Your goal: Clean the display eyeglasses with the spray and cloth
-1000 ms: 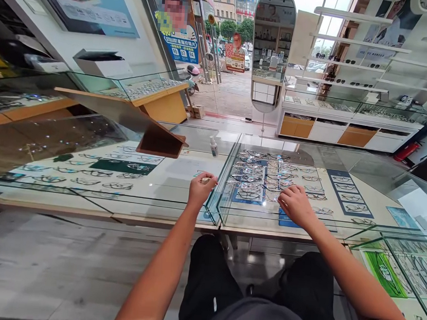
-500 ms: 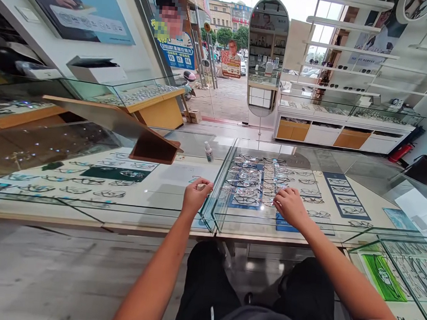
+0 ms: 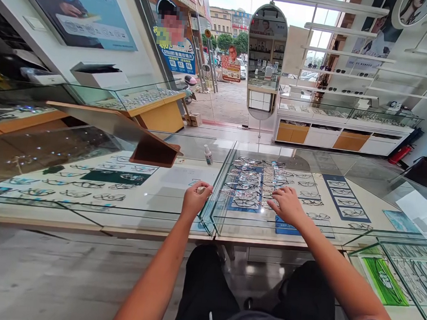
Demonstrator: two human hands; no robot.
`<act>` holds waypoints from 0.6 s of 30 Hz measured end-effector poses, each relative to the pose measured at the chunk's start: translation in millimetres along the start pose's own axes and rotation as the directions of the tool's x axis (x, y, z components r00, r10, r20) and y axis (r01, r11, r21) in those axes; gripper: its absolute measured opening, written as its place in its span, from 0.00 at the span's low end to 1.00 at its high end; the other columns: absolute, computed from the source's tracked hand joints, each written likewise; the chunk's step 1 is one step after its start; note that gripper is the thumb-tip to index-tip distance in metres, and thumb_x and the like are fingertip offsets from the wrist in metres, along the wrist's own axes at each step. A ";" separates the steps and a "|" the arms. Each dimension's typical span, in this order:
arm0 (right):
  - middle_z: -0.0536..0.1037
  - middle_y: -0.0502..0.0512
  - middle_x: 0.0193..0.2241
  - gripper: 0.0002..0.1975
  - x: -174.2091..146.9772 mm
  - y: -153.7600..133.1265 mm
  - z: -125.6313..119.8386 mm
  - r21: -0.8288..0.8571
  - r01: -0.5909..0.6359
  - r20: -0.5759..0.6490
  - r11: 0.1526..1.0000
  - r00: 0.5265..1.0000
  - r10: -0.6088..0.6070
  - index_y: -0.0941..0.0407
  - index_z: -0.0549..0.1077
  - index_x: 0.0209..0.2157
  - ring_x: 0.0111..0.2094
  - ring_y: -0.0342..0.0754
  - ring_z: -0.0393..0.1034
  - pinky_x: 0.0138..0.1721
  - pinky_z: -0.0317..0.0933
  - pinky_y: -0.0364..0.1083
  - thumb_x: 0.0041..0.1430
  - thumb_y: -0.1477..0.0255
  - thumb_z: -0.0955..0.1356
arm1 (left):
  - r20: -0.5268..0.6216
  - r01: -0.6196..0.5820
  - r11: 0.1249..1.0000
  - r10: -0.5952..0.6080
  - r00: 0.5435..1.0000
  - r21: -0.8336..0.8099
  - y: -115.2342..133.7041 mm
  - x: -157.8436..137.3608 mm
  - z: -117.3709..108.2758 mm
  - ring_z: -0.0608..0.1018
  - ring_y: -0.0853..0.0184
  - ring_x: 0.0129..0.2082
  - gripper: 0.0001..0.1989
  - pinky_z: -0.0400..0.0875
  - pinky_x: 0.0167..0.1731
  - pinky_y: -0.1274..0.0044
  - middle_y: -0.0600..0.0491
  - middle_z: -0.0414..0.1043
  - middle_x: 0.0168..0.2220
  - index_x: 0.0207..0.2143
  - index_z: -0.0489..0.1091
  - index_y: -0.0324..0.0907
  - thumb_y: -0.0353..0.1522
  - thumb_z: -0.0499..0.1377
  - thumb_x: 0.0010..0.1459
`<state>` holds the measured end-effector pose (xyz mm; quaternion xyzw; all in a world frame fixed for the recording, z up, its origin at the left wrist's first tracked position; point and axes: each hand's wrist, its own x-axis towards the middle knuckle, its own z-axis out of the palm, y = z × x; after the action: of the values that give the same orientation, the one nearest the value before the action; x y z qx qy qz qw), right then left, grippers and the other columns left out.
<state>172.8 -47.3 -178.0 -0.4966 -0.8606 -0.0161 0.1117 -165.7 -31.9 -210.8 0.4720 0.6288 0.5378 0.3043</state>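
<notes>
My left hand (image 3: 196, 199) is closed above the glass counter, left of the joint between two glass cases. A small pale object (image 3: 200, 190) shows within its curled fingers; its kind cannot be made out. To the right, my right hand (image 3: 287, 205) has its fingers stretched and apart, with nothing visible in them. Its fingertips are close to rows of eyeglasses (image 3: 246, 185), and I cannot tell whether they touch anything. A small white spray bottle (image 3: 208, 155) stands upright on the counter beyond my left hand.
A brown tilted stand or tray (image 3: 151, 152) is at left on the counter. More glasses (image 3: 82, 185) lie in the left case. Framed glasses on a dark blue card (image 3: 347, 198) lie at right. An oval mirror (image 3: 266, 61) stands beyond the counter.
My right hand has shifted slightly left and its fingers have spread further. The left hand stays closed in nearly the same place. The view has tilted slightly upward.
</notes>
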 end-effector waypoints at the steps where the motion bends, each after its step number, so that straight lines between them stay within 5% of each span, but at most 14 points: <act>1: 0.85 0.62 0.50 0.21 0.3 -0.6 -0.9 0.005 0.001 -0.003 1.000 1.000 -0.001 0.56 0.84 0.46 0.55 0.60 0.71 0.62 0.56 0.59 0.78 0.60 0.62 | -0.001 -0.001 1.000 0.001 1.000 0.006 1.3 -0.5 -0.1 0.70 0.69 0.23 0.19 0.65 0.23 0.80 0.54 0.71 0.22 0.25 0.71 0.42 0.48 0.64 0.42; 11: 0.86 0.60 0.50 0.24 -3.0 10.9 -38.9 0.225 0.050 -0.117 0.973 0.993 -0.024 0.52 0.84 0.47 0.55 0.60 0.73 0.61 0.58 0.62 0.78 0.56 0.59 | -0.049 -0.018 0.999 0.016 0.999 -0.029 19.3 -12.3 7.6 0.68 0.71 0.21 0.18 0.65 0.22 0.80 0.56 0.70 0.22 0.27 0.70 0.43 0.48 0.64 0.45; 18: 0.86 0.60 0.49 0.27 37.5 38.8 -63.8 0.383 0.107 -0.397 0.918 0.916 0.059 0.52 0.84 0.46 0.53 0.59 0.74 0.57 0.63 0.60 0.78 0.55 0.58 | 0.264 -0.106 0.968 0.166 0.950 -0.226 85.2 -2.3 76.2 0.66 0.74 0.20 0.18 0.59 0.19 0.82 0.57 0.70 0.22 0.27 0.69 0.42 0.47 0.67 0.49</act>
<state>199.3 -4.6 -111.2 -0.4389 -0.8107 0.0558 0.3834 -74.3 -6.4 -146.9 0.5513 0.4852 0.5483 0.4001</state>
